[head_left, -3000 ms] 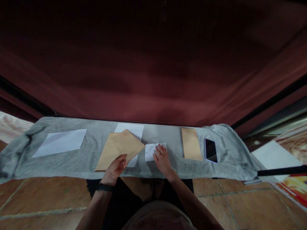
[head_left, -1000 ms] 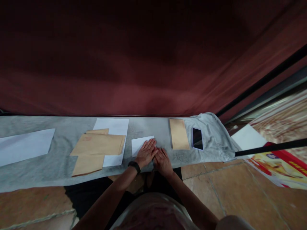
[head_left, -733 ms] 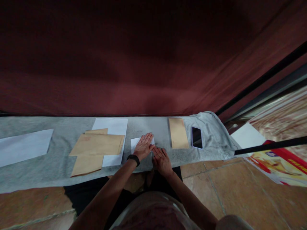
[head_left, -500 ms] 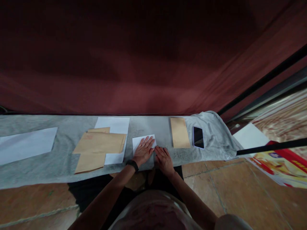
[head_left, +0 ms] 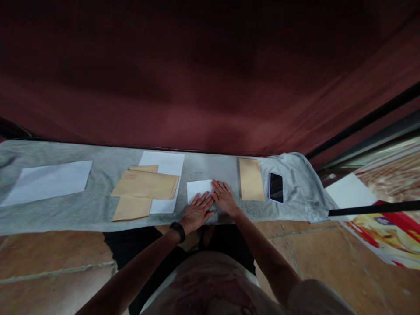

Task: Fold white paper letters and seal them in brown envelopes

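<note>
A small white sheet of paper (head_left: 195, 187), seemingly folded, lies on the grey cloth in front of me. My left hand (head_left: 197, 211) rests flat on its lower part, fingers stretched out; a dark band circles that wrist. On the paper's right edge lies my right hand (head_left: 224, 197), also flat, with its fingers extended and touching the left fingertips. Both hands cover much of the sheet's lower and right side. Left of them, several brown envelopes (head_left: 147, 183) overlap on top of larger white paper (head_left: 167, 162). Another brown envelope (head_left: 251, 179) lies to the right.
A phone (head_left: 276, 188) lies right of the single envelope. More white paper (head_left: 52, 179) is at the far left. The grey cloth (head_left: 98, 218) covers a narrow table against a dark red curtain-like surface (head_left: 197, 127). A black bar (head_left: 370, 208) and a colourful box (head_left: 387, 236) are at right.
My right hand has moved up along the paper's right edge, while my left hand has slid down toward its lower edge. The camera view has shifted slightly.
</note>
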`<action>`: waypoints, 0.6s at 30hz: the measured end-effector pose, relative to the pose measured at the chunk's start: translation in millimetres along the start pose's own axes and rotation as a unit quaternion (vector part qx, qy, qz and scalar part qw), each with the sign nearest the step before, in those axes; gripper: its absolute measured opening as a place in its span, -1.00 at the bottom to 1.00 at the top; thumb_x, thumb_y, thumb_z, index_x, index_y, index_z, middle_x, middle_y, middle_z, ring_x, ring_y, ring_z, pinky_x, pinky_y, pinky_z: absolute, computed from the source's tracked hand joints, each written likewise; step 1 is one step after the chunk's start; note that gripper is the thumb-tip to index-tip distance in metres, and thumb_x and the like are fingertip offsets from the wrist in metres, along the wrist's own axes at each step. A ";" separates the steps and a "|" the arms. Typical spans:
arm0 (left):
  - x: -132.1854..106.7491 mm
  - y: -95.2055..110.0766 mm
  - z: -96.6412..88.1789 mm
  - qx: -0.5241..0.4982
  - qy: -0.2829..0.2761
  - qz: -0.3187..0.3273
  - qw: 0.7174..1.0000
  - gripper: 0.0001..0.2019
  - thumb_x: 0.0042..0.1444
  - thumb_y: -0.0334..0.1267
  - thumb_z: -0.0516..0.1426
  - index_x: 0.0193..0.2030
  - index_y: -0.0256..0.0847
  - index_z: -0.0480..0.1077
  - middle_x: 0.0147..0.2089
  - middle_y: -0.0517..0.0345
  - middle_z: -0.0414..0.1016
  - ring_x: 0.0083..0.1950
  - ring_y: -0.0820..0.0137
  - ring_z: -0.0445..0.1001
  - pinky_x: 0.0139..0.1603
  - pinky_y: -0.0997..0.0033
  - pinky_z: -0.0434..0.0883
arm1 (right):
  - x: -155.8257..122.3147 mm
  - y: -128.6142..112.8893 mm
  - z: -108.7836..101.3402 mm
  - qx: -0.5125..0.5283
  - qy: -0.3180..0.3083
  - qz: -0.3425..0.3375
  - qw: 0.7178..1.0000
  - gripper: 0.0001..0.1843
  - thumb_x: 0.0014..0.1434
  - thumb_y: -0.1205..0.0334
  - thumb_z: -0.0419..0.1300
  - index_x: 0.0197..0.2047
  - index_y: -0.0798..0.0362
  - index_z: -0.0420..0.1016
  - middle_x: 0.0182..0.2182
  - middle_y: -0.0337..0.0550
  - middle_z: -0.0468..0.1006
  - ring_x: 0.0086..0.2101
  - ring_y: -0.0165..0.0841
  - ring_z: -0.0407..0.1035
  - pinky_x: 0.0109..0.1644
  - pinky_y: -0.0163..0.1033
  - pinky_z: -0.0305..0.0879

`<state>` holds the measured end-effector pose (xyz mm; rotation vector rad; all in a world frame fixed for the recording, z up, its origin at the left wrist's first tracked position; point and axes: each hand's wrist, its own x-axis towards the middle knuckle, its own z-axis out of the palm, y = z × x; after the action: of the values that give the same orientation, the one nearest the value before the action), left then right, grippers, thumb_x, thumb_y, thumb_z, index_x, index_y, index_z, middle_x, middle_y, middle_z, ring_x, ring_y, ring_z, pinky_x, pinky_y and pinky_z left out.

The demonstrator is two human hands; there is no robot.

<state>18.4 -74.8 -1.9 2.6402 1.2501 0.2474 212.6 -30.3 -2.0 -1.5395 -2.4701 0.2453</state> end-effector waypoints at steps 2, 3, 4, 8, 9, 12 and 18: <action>-0.3 0.4 1.1 0.002 0.005 0.004 1.000 -0.42 0.43 0.04 -0.13 0.48 -0.16 0.11 0.49 0.06 0.18 0.56 0.24 -0.05 0.56 0.04 -0.25 | 8.1 1.3 -0.2 -0.007 0.000 0.005 1.000 -0.45 0.49 0.17 -0.11 0.48 0.08 0.10 0.44 -0.06 0.13 0.41 -0.23 0.03 0.50 0.05 -0.14; -0.5 0.9 1.7 0.002 0.007 0.006 1.000 -0.41 0.43 0.04 -0.13 0.49 -0.17 0.10 0.50 0.05 0.17 0.56 0.25 -0.04 0.56 0.04 -0.25 | 11.4 1.3 -0.2 -0.009 0.002 0.011 1.000 -0.44 0.49 0.17 -0.11 0.48 0.08 0.08 0.44 -0.06 0.13 0.41 -0.23 0.02 0.50 0.06 -0.15; -0.7 1.5 2.3 0.001 0.008 0.007 1.000 -0.41 0.43 0.04 -0.14 0.49 -0.18 0.09 0.50 0.03 0.17 0.56 0.25 -0.03 0.56 0.05 -0.24 | 13.9 0.9 -0.1 -0.010 0.005 0.018 1.000 -0.44 0.49 0.18 -0.11 0.48 0.08 0.07 0.44 -0.04 0.13 0.42 -0.23 0.01 0.50 0.07 -0.16; -1.6 3.2 3.3 -0.001 0.004 0.016 1.000 -0.40 0.44 0.03 -0.15 0.49 -0.24 0.09 0.49 -0.03 0.17 0.56 0.25 -0.03 0.55 0.06 -0.22 | 13.2 -5.7 1.9 -0.003 0.020 0.038 0.999 -0.44 0.50 0.18 -0.13 0.48 0.13 0.08 0.43 0.04 0.15 0.42 -0.22 0.01 0.50 0.11 -0.16; -1.9 3.3 3.2 0.000 0.001 0.019 1.000 -0.40 0.43 0.03 -0.15 0.48 -0.25 0.09 0.49 -0.05 0.17 0.56 0.24 -0.03 0.55 0.05 -0.22 | 9.2 -8.4 3.3 0.002 0.024 0.038 0.999 -0.45 0.50 0.18 -0.15 0.47 0.14 0.10 0.42 0.06 0.16 0.42 -0.22 0.01 0.49 0.11 -0.15; -3.0 3.7 2.6 0.004 -0.006 0.021 1.000 -0.41 0.43 0.02 -0.12 0.45 -0.30 0.14 0.47 -0.11 0.22 0.56 0.21 -0.02 0.55 0.03 -0.20 | -12.9 -17.6 8.5 0.030 0.034 0.025 0.999 -0.46 0.50 0.19 -0.17 0.45 0.16 0.17 0.40 0.04 0.22 0.41 -0.23 0.04 0.49 0.08 -0.11; -1.6 6.7 1.6 -0.002 -0.011 0.029 1.000 -0.37 0.42 -0.02 -0.10 0.49 -0.35 0.03 0.53 -0.14 0.05 0.57 0.24 -0.09 0.55 0.09 -0.20 | -64.2 -24.2 11.0 0.063 0.055 0.020 0.996 -0.46 0.48 0.21 -0.13 0.44 0.14 0.18 0.36 0.00 0.30 0.37 -0.23 0.15 0.48 0.05 -0.01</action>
<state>22.8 -80.4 -1.8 2.6719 1.1654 0.2302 216.1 -98.8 -12.6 -1.5107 -2.2949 0.3075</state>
